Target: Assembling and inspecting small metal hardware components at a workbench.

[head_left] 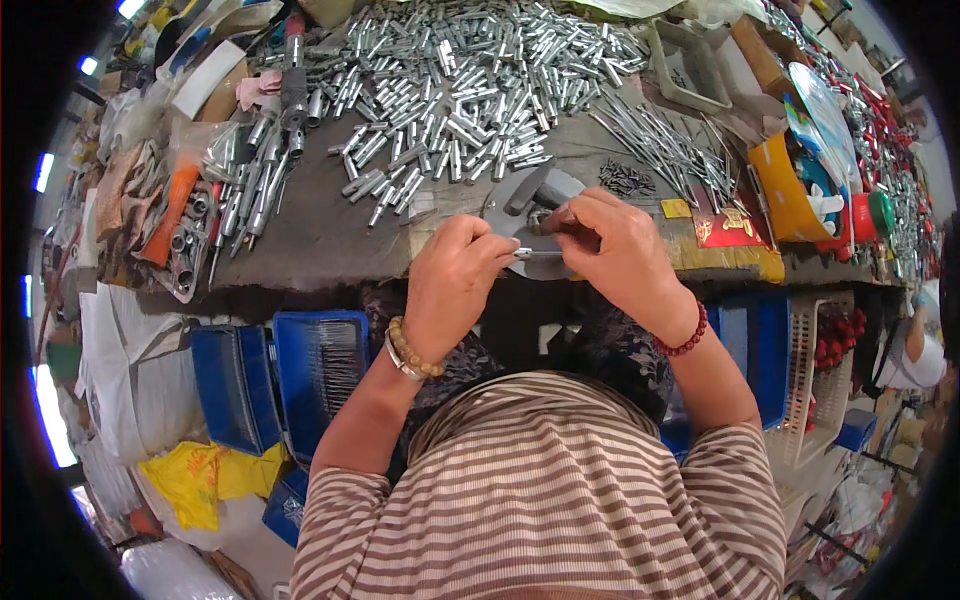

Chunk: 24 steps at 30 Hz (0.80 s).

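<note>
My left hand (pixel 452 272) is closed, pinching a small silver metal tube (pixel 522 253) at the bench's front edge. My right hand (pixel 628 258) is curled, its thumb and fingertips against a thin metal rod (pixel 548 254) in line with the tube. Whether the rod's tip sits inside the tube is too small to tell. Just beyond my fingers, a dark hammer-like metal block (pixel 545 192) rests on a grey round plate (pixel 497 205). Past it lies a big heap of silver metal tubes (pixel 470 95).
Thin rods (pixel 650 145) and small dark screws (pixel 627 178) lie right of the heap. A grey tray (pixel 690 65) and a cut yellow container (pixel 785 190) stand at the right. Tools with an orange handle (pixel 170 215) lie left. Blue bins (pixel 322 375) sit below the bench.
</note>
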Each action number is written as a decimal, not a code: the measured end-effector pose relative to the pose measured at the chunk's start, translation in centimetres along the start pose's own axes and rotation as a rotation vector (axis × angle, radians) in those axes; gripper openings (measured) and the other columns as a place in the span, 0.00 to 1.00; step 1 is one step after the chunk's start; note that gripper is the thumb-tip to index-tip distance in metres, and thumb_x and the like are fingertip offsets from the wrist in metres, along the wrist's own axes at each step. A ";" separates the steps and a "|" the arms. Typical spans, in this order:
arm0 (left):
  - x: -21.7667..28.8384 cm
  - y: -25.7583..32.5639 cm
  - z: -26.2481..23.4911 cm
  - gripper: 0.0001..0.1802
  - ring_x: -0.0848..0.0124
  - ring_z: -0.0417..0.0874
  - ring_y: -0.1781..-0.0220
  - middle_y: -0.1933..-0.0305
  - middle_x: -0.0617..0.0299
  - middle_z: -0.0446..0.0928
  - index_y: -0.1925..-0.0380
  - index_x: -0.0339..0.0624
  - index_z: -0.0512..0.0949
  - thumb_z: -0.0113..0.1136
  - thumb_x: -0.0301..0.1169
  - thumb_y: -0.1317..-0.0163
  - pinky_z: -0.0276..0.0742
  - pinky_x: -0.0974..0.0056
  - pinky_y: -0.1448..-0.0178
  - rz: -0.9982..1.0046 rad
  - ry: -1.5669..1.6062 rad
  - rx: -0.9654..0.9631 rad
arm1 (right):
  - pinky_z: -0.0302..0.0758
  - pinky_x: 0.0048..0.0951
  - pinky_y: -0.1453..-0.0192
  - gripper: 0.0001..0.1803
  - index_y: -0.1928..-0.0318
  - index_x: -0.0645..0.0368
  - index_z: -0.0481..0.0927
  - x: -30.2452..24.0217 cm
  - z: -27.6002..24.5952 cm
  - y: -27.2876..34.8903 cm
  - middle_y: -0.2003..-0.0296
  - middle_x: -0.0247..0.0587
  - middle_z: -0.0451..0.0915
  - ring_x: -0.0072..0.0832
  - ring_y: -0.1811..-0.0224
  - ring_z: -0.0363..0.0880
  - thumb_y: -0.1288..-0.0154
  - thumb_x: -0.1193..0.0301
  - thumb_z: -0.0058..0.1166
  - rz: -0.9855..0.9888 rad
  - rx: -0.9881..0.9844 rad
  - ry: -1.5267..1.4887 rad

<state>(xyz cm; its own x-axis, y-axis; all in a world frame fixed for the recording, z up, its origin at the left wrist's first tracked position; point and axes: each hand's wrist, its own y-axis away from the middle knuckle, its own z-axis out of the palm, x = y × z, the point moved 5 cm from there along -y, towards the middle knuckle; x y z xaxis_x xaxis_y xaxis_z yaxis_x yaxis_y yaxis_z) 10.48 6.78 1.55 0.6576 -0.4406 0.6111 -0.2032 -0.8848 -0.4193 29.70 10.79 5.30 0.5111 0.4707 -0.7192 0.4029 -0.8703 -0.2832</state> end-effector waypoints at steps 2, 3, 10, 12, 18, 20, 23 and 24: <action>0.0 0.1 0.0 0.08 0.60 0.82 0.60 0.60 0.59 0.78 0.58 0.43 0.87 0.70 0.25 0.38 0.79 0.59 0.57 0.006 -0.003 0.010 | 0.81 0.39 0.61 0.09 0.60 0.62 0.86 -0.2 0.5 0.3 0.65 0.46 0.82 0.44 0.66 0.85 0.41 0.82 0.62 0.020 0.007 -0.058; 0.0 0.0 0.1 0.08 0.58 0.82 0.59 0.60 0.59 0.77 0.60 0.45 0.86 0.72 0.26 0.39 0.78 0.56 0.57 0.007 0.003 0.013 | 0.81 0.40 0.60 0.08 0.61 0.62 0.85 -0.1 0.7 0.5 0.65 0.46 0.82 0.43 0.65 0.85 0.42 0.83 0.62 0.046 0.023 -0.112; -0.1 0.0 0.0 0.08 0.56 0.82 0.58 0.61 0.60 0.77 0.61 0.45 0.85 0.73 0.28 0.40 0.78 0.53 0.57 -0.003 0.029 0.006 | 0.80 0.40 0.59 0.19 0.50 0.59 0.83 0.0 3.3 1.1 0.64 0.41 0.83 0.42 0.60 0.84 0.44 0.85 0.63 -0.081 0.127 -0.188; -0.1 0.0 0.0 0.08 0.56 0.81 0.58 0.61 0.59 0.77 0.61 0.45 0.85 0.73 0.27 0.40 0.78 0.53 0.57 -0.002 0.026 0.012 | 0.80 0.40 0.58 0.25 0.45 0.58 0.81 0.2 3.6 1.2 0.65 0.39 0.84 0.42 0.60 0.84 0.45 0.85 0.64 -0.118 0.111 -0.054; -0.1 0.1 -0.1 0.09 0.57 0.82 0.59 0.60 0.58 0.77 0.59 0.44 0.86 0.72 0.25 0.40 0.78 0.55 0.57 -0.011 0.006 -0.002 | 0.80 0.41 0.57 0.24 0.45 0.58 0.81 0.1 3.8 1.0 0.68 0.39 0.84 0.42 0.61 0.84 0.44 0.85 0.63 -0.135 0.129 -0.102; -0.2 0.2 0.0 0.10 0.58 0.83 0.59 0.59 0.58 0.78 0.58 0.43 0.86 0.71 0.24 0.40 0.79 0.57 0.57 -0.019 -0.005 -0.014 | 0.80 0.41 0.58 0.24 0.45 0.58 0.81 0.0 3.7 0.9 0.69 0.39 0.83 0.42 0.61 0.84 0.44 0.85 0.63 -0.133 0.121 -0.105; -0.2 0.1 -0.1 0.10 0.58 0.83 0.59 0.59 0.58 0.78 0.57 0.42 0.86 0.71 0.23 0.40 0.79 0.57 0.57 -0.003 -0.003 -0.016 | 0.80 0.42 0.56 0.24 0.44 0.58 0.81 -0.1 3.6 1.0 0.68 0.40 0.83 0.43 0.60 0.84 0.43 0.85 0.63 -0.112 0.095 -0.096; -0.1 0.1 -0.1 0.10 0.58 0.83 0.59 0.59 0.57 0.78 0.58 0.42 0.86 0.70 0.23 0.40 0.79 0.57 0.57 -0.006 0.000 -0.017 | 0.80 0.42 0.54 0.24 0.44 0.58 0.80 -0.1 3.5 1.0 0.67 0.41 0.83 0.43 0.59 0.84 0.43 0.84 0.62 -0.090 0.077 -0.080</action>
<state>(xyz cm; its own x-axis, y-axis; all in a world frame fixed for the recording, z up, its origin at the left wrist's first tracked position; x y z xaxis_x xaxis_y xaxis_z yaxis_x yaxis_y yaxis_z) 10.36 6.72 1.50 0.6587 -0.4354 0.6137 -0.2113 -0.8898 -0.4045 27.42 9.38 2.84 0.4119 0.5372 -0.7361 0.3835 -0.8349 -0.3947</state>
